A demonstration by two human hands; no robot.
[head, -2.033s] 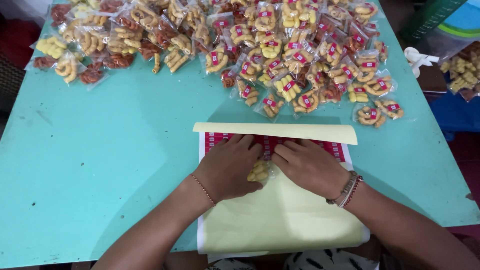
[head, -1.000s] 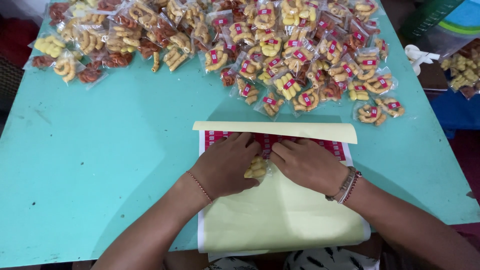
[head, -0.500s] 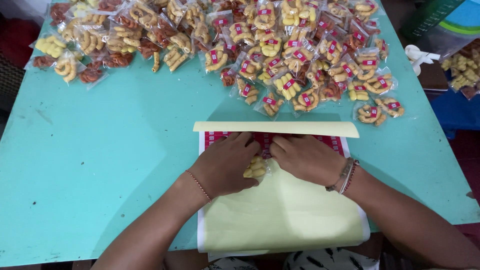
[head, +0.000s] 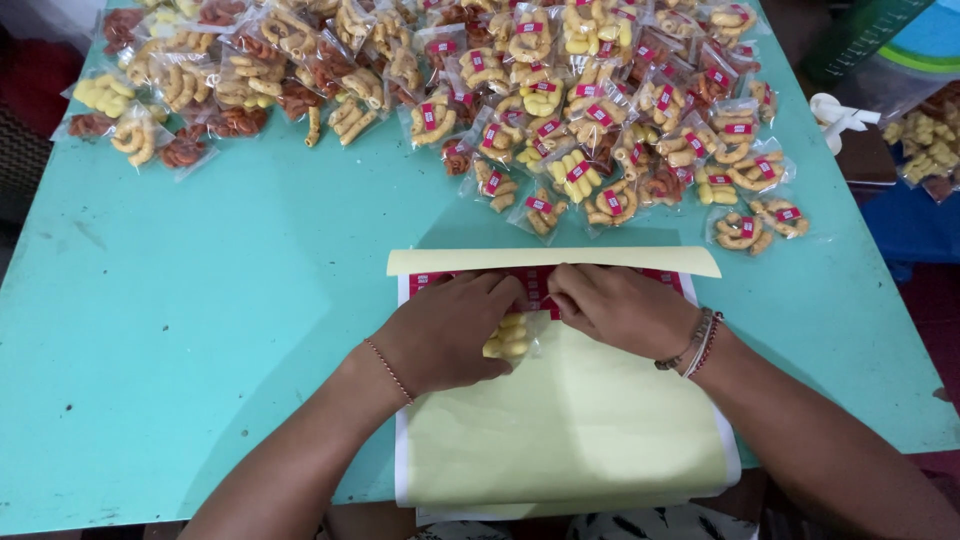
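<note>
1. At the far left of the turquoise worktop (head: 180, 320) lie clear packets of yellow and reddish-brown curled snacks without labels (head: 150, 110), loosely scattered.
2. Further along the back edge, a large heap of similar packets bearing red stickers (head: 600, 110) spreads toward the right side.
3. In front of the person lies a pale yellow backing sheet (head: 570, 420), its top strip folded back so a row of red stickers (head: 660, 278) shows beneath the fold.
4. The left hand (head: 445, 335) lies palm down on the sheet, its fingers curled over a small clear packet of yellow snacks (head: 510, 338); a thin bracelet sits on that wrist.
5. The packet lies on the sheet between the two hands, just below the sticker row, partly covered by them.
6. The right hand (head: 620, 305) rests beside it, fingertips meeting the left hand's at the packet's top edge; both press there, though I cannot tell whether a sticker is pinched between them. Beaded bracelets circle this wrist.
7. Off the worktop at far right, more yellow snacks (head: 925, 145) sit in a clear bag.
</note>
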